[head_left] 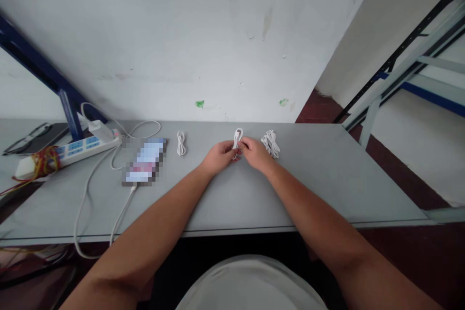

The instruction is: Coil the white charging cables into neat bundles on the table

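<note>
My left hand (219, 157) and my right hand (255, 152) meet at the middle of the far side of the grey table (308, 189). Between their fingertips both pinch a small coiled white cable (237, 141), whose loop stands up above the fingers. Just right of my right hand lies a bundled white cable (271, 144), not touching it. Further left, past my left hand, a neatly looped white cable (181, 143) rests on the tabletop.
A pixelated phone (145, 162) lies left of the hands, with a white charging cable running off the table's front edge. Beyond it are a white power strip (87, 149) with a plugged-in charger, a tangle of red and yellow wires (45, 162), and a dark flat device (36, 138). A white wall rises behind the table.
</note>
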A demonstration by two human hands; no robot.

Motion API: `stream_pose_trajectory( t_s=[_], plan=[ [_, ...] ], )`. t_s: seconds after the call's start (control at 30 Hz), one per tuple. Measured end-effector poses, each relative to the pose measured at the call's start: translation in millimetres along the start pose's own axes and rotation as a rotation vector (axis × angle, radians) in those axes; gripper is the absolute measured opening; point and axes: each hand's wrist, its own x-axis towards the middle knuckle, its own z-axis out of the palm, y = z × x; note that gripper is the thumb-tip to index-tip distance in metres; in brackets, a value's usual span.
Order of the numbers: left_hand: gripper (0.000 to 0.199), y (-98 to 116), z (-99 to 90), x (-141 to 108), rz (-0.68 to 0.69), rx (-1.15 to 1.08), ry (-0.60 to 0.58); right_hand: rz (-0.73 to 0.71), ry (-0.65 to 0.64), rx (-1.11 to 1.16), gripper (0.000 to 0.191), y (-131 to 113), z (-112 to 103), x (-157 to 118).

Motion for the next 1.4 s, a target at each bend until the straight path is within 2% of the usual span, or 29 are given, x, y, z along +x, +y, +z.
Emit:
stream_pose_trajectory(
  t_s=[0.13, 0.23, 0.37, 0.67, 0.87, 1.0, 1.13, 1.27, 1.4],
  plan=[
    [0.042, -12.1, -2.0, 5.4, -0.027, -0.182, 0.080, -0.030, 0.018, 0.042, 0.022, -0.2, 1.6, 0.0],
    [0.041, -17.0, -2.8, 7.8, -0.057, -0.273, 0.098, -0.045, 0.029, 0.045, 0.023, -1.3, 2.2, -0.7],
    [0.039, -16.3, -5.1, 7.0, -0.059, -0.283, 0.106, -0.070, 0.045, 0.031, 0.026, -4.1, 1.0, -2.5],
    [0.032, -11.3, -9.8, 5.5, -0.175, -0.504, 0.007, -0.106, 0.018, 0.004, 0.029, -5.0, -0.5, -3.7],
    [0.029, -9.0, -11.3, 3.8, -0.218, -0.524, -0.026, -0.168, 0.006, -0.036, 0.026, -7.2, -0.8, -5.5],
    [0.030, -8.8, -12.2, 5.1, -0.176, -0.494, -0.026, -0.166, 0.013, -0.031, 0.026, -10.8, -2.4, -7.1],
    [0.033, -8.7, -12.3, 6.5, -0.110, -0.438, 0.028, -0.133, 0.026, 0.024, 0.027, -12.4, -3.8, -7.1],
    [0.034, -5.6, -11.0, 5.8, -0.027, -0.364, 0.039, -0.038, 0.097, 0.069, 0.033, -8.8, -1.8, -5.6],
    [0.033, -5.0, -11.1, 4.8, 0.027, -0.286, 0.021, 0.044, 0.077, 0.147, 0.035, -8.4, 4.0, -6.3]
  ],
)
